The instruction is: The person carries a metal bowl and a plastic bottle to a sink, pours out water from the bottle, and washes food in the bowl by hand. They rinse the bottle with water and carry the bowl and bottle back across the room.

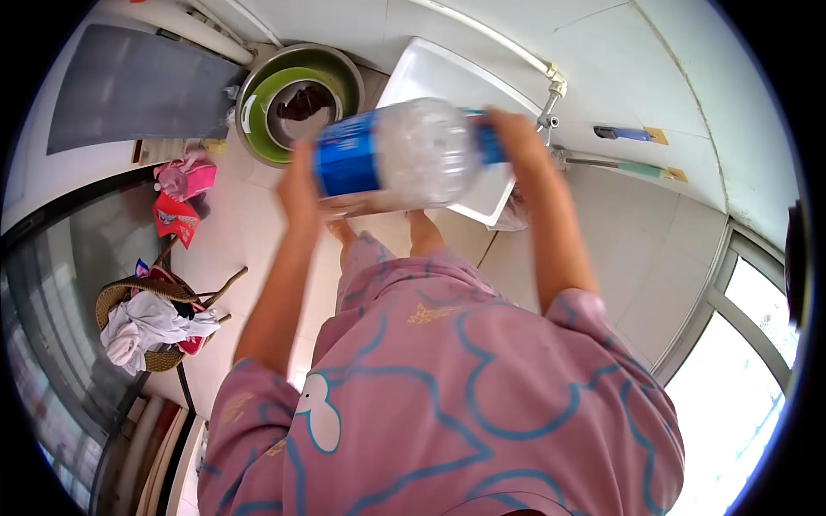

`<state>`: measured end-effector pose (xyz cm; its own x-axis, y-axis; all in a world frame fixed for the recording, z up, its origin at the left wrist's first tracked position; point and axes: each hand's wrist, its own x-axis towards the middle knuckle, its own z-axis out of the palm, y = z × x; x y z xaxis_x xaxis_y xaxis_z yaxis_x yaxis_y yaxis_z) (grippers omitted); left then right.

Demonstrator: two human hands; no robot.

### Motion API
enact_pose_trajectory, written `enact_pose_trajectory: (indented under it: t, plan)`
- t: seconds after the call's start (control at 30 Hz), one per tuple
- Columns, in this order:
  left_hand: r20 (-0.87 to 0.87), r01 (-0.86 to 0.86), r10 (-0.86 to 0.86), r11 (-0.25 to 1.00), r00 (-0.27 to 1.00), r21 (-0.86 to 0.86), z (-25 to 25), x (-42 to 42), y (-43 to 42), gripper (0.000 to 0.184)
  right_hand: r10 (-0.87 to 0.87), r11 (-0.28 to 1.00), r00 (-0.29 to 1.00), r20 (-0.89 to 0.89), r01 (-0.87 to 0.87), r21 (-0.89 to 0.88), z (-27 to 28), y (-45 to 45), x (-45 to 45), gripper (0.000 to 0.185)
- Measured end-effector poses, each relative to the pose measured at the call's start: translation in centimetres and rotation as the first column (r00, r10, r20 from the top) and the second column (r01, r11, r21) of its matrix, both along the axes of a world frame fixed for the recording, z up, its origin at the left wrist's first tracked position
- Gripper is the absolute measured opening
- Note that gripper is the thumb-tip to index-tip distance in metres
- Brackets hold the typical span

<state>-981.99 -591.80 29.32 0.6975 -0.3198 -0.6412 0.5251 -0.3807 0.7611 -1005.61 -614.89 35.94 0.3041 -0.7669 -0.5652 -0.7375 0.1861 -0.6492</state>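
A large clear plastic bottle [422, 155] with a blue label is held sideways in front of my body, tilted slightly, and blurred by motion. My left hand [299, 191] grips its labelled end, fingers wrapped underneath. At the other end, my right hand [514, 138] is closed around the blue cap [489, 138]. Whether the cap is loose cannot be made out. Behind the bottle lies a white sink [430, 73], partly hidden by it. Left of that, a green basin [258, 116] sits within a larger metal basin [342, 62], with a smaller bowl holding dark red cloth [303, 103].
A chair [163, 359] piled with white clothes [151, 322] stands at left, near pink and red bags [176, 219]. A tap [551, 120] and pipe run along the right wall, where brushes [628, 133] hang. A grey panel [142, 90] leans at upper left.
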Motion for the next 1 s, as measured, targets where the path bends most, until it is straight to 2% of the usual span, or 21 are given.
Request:
enact_pose_trajectory:
  t: [0.03, 0.1, 0.13, 0.17, 0.2, 0.23, 0.27, 0.3, 0.37, 0.4, 0.43, 0.5, 0.53, 0.57, 0.6, 0.63, 0.7, 0.73, 0.77, 0.83, 1.0]
  plan:
    - [0.011, 0.085, -0.087, 0.988, 0.996, 0.132, 1.2, -3.7, -2.6, 0.064, -0.216, 0.96, 0.959, 0.184, 0.175, 0.218, 2.3, -1.6, -2.7, 0.036]
    - [0.093, 0.094, -0.098, 0.995, 0.991, 0.044, -0.9, -8.9, -5.4, 0.061, -0.437, 0.879, 0.89, 0.13, 0.393, 0.269, 4.6, -4.0, -7.3, 0.033]
    - [0.095, 0.076, -0.079, 0.996, 0.992, 0.036, -0.2, -7.7, -5.9, 0.061, -0.416, 0.893, 0.903, 0.111, 0.382, 0.238, 4.8, -4.2, -6.6, 0.033]
    - [-0.058, 0.12, -0.12, 0.993, 0.991, 0.001, 0.6, -6.2, -5.1, 0.059, -0.408, 0.896, 0.91, 0.077, 0.383, 0.226, 4.3, -3.5, -6.3, 0.033]
    - [-0.218, 0.171, -0.172, 0.985, 0.961, -0.023, 0.9, -4.9, -3.2, 0.057, -0.322, 0.933, 0.945, -0.054, 0.326, 0.151, 2.8, -1.8, -4.9, 0.035]
    - [-0.263, 0.103, -0.099, 0.995, 0.96, 0.002, -0.9, -2.1, -1.3, 0.051, -0.226, 0.967, 0.958, -0.173, 0.243, 0.081, 0.9, 0.0, -2.2, 0.037]
    - [-0.223, -0.084, 0.041, 0.979, 0.974, -0.188, -1.3, 0.0, -0.4, 0.048, -0.084, 0.996, 0.986, -0.144, 0.078, -0.046, -2.2, 1.8, 0.4, 0.038]
    - [-0.216, -0.167, 0.127, 0.969, 0.968, -0.179, -0.4, 2.0, 0.0, 0.048, 0.062, 0.982, 0.988, -0.141, -0.085, -0.168, -3.4, 3.6, 2.4, 0.039]
    - [-0.18, -0.168, 0.148, 0.98, 0.973, -0.102, 0.3, 0.9, -0.1, 0.048, 0.332, 0.835, 0.923, -0.193, -0.383, -0.395, -2.3, 2.4, 1.9, 0.042]
    - [-0.159, -0.054, 0.055, 0.998, 0.986, 0.008, -1.0, -0.8, -0.9, 0.048, 0.127, 0.978, 0.989, -0.08, -0.138, -0.157, -1.1, 0.3, 0.1, 0.04]
    - [-0.151, 0.059, -0.041, 0.991, 0.988, 0.116, -2.8, -3.2, -1.9, 0.049, -0.154, 0.986, 0.987, -0.042, 0.156, 0.061, 0.0, -1.8, -1.7, 0.037]
    - [-0.28, 0.026, -0.069, 0.987, 0.958, -0.156, -4.2, -8.3, -4.4, 0.055, -0.352, 0.92, 0.93, 0.107, 0.323, 0.22, 2.7, -4.3, -5.2, 0.029]
    - [-0.28, 0.008, -0.053, 0.987, 0.958, -0.158, -2.9, -8.4, -5.0, 0.055, -0.413, 0.891, 0.91, 0.041, 0.394, 0.227, 3.0, -5.2, -5.7, 0.03]
    - [-0.435, 0.038, -0.11, 0.985, 0.894, -0.17, -1.5, -8.6, -5.0, 0.054, -0.401, 0.893, 0.916, 0.03, 0.383, 0.234, 2.3, -5.2, -5.3, 0.03]
    - [-0.577, 0.068, -0.166, 0.98, 0.8, -0.187, -0.5, -8.8, -4.6, 0.055, -0.293, 0.947, 0.954, -0.065, 0.299, 0.116, 0.9, -4.9, -4.9, 0.033]
    - [-0.577, 0.06, -0.156, 0.981, 0.801, -0.183, -1.7, -8.7, -3.3, 0.055, -0.19, 0.981, 0.969, -0.16, 0.192, -0.001, -0.5, -5.0, -4.0, 0.035]
    - [-0.575, -0.051, -0.219, 0.908, 0.788, -0.416, -5.3, -7.3, 1.1, 0.055, 0.123, 0.984, 0.986, -0.116, -0.136, -0.111, -3.0, -3.7, -0.9, 0.041]
    - [-0.58, -0.062, -0.201, 0.914, 0.79, -0.401, -5.2, -6.3, 2.9, 0.055, -0.023, 0.997, 0.997, -0.074, 0.028, 0.067, -2.4, -2.2, 1.8, 0.043]
    - [-0.579, -0.099, -0.152, 0.92, 0.801, -0.379, -4.6, -5.1, 4.7, 0.056, -0.033, 0.995, 0.999, 0.001, 0.032, 0.098, -3.3, -0.9, 4.0, 0.041]
    - [-0.516, -0.169, -0.059, 0.908, 0.854, -0.384, -4.9, -3.3, 7.6, 0.06, 0.026, 0.988, 0.998, 0.051, -0.033, 0.15, -4.8, 1.1, 8.0, 0.041]
    - [-0.412, -0.335, 0.161, 0.855, 0.897, -0.397, -11.9, 1.8, 12.3, 0.062, 0.103, 0.963, 0.965, 0.241, -0.157, 0.218, -10.3, 5.8, 18.0, 0.036]
